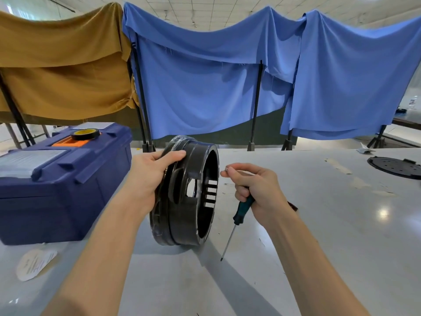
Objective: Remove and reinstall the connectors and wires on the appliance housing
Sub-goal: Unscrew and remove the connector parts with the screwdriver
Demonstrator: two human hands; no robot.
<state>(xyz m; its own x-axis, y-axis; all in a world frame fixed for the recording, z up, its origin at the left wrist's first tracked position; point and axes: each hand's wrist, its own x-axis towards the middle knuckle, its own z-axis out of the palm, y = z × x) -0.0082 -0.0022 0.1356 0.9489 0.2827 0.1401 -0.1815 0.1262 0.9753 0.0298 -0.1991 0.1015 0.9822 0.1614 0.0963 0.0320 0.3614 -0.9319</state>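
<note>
I observe the black ring-shaped appliance housing [196,213] standing on its edge on the white table [330,224], with the open bore facing right. Slots and a cut-out show in its side wall.

My left hand [150,176] grips the housing at its upper left rim. The thumb lies over the top and the palm is against the outer flange.

My right hand [257,188] is just to the right of the housing and apart from it. Its lower fingers are curled round the green-and-black handle of a screwdriver [241,210], whose shaft points down towards the table. I cannot tell whether the tip touches. Thumb and forefinger pinch a small silvery item [227,168], too small to identify.

A dark blue toolbox [57,201] sits at the left, with a roll of tape [86,134] on its lid. A round paper label [35,263] lies in front of it. A black perforated disc [394,166] lies at the far right. Blue cloth [205,87] and tan cloth [61,76] hang on racks behind.
</note>
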